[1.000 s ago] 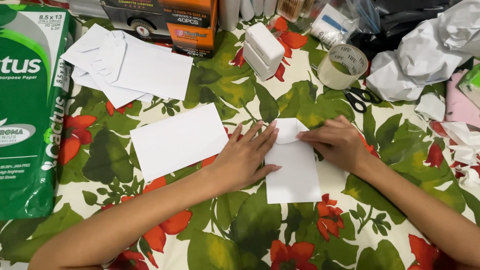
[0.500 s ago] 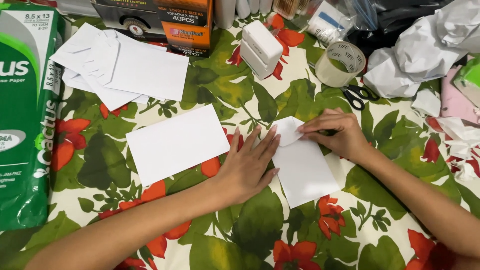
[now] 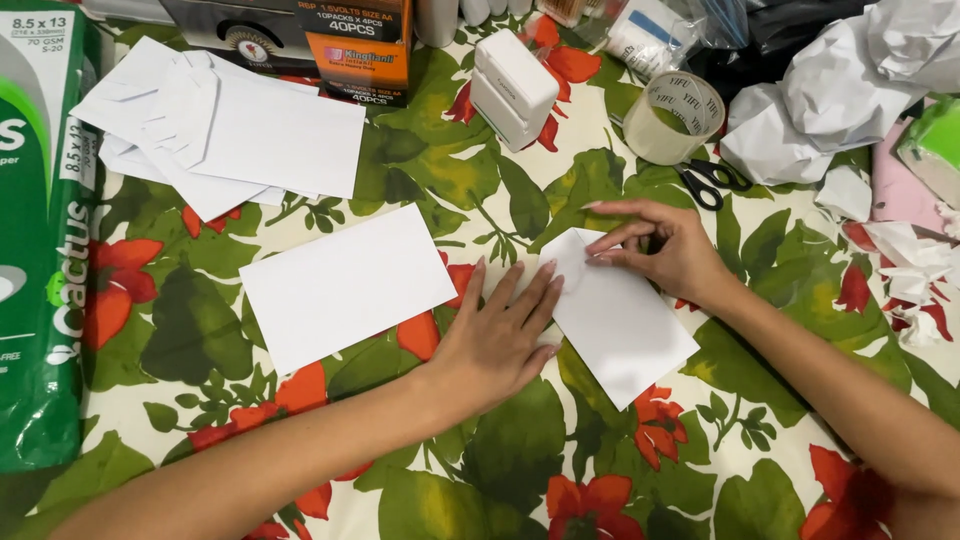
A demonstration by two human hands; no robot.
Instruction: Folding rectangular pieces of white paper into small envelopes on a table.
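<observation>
A small white envelope (image 3: 625, 325) lies tilted on the floral tablecloth (image 3: 520, 470), flap end at the upper left. My left hand (image 3: 497, 335) rests flat with spread fingers, its fingertips on the envelope's left edge. My right hand (image 3: 665, 248) presses the folded flap near the top corner with thumb and fingers. A second white envelope (image 3: 343, 283) lies flat just left of my left hand, touched by neither hand.
A pile of white envelopes (image 3: 225, 135) sits at the upper left beside a green paper ream (image 3: 45, 250). A white stamp-like box (image 3: 513, 88), tape roll (image 3: 672, 117), black scissors (image 3: 712, 180), orange battery box (image 3: 353, 45) and crumpled paper (image 3: 840, 100) lie along the back.
The small envelope has turned counter-clockwise, its lower end swinging right. My right hand moved up with the flap corner; my left hand stayed by the left edge.
</observation>
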